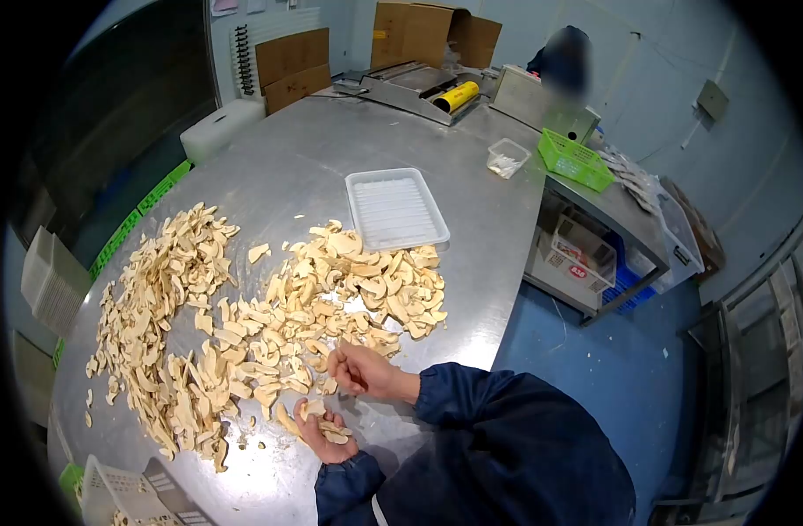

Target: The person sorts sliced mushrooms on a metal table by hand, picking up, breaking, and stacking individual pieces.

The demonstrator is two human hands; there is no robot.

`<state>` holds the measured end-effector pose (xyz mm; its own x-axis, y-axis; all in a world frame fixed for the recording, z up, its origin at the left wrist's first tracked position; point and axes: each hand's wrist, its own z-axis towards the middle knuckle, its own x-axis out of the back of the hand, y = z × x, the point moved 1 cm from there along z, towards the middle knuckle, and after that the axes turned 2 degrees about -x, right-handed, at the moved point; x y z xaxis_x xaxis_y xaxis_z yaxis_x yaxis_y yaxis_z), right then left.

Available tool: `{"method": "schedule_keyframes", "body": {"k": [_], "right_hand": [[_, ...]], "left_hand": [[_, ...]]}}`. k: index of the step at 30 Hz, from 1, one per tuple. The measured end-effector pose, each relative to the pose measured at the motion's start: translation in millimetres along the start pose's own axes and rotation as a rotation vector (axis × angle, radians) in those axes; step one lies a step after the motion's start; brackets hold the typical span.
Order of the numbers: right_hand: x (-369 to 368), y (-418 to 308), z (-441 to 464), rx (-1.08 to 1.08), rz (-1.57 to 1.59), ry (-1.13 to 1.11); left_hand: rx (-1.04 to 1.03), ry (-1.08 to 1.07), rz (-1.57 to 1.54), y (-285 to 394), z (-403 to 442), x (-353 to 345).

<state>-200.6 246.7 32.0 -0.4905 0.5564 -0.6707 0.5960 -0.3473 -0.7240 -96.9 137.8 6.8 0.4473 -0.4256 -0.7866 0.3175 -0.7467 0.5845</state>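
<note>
My left hand (328, 438) is cupped palm up, low over the table, with its fingers curled round a few pale dried mushroom slices (335, 432). Just above it in the view is my right hand (365, 369), its fingers bent in and pressed together. Whatever lies between those fingertips, if anything, is too small to make out. A loose heap of dried mushroom slices (279, 337) spreads beside both hands. Past the heap stands a white ribbed plastic tray (397, 210), its near edge against the slices.
The steel table (287, 158) carries a small clear tub (508, 158) and a machine with a yellow roll (456, 96). Near a green basket (577, 160) is another person (564, 66). A white basket (125, 491) stands at lower left. Cardboard boxes (419, 35) are behind.
</note>
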Motion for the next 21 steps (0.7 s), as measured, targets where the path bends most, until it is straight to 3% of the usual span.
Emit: {"method": "schedule_keyframes", "body": {"k": [1, 2, 5, 21], "right_hand": [[-4.1, -3.2, -0.9, -0.008, -0.054, 0.025], [-12.1, -2.1, -2.6, -0.008, -0.300, 0.077], [-31.4, -0.9, -9.5, -0.001, -0.638, -0.012], [-14.7, -8.7, -6.9, 0.007, -0.728, -0.115]], "left_hand": [[0.009, -0.002, 0.000, 0.5, -0.4, -1.7], [0.019, -0.004, 0.001, 0.4, -0.4, -3.0], [0.006, -0.034, 0.029, -2.0, 1.0, -5.0], [0.030, -0.072, 0.109, 1.3, -2.4, -8.6]]}}
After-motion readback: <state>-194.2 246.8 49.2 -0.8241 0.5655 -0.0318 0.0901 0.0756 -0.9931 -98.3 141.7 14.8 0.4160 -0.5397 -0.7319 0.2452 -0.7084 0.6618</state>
